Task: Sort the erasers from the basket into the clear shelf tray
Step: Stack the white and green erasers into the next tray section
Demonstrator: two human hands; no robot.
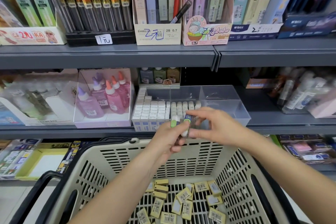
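A stationery shop: grey shelves [109, 56] hold hand-priced pencil-lead display boxes [157, 36], glue bottles [105, 96], beside a shopping basket [181, 152].

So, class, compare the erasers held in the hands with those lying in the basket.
The held erasers wear green and blue sleeves with white ends; the basket erasers are yellowish with barcode labels. The held erasers are few, raised before the clear tray; the basket erasers are many, lying loose. Both are small wrapped blocks.

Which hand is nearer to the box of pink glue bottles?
Left. The left hand is below and right of the glue-bottle box; the right hand is farther right, before the clear tray.
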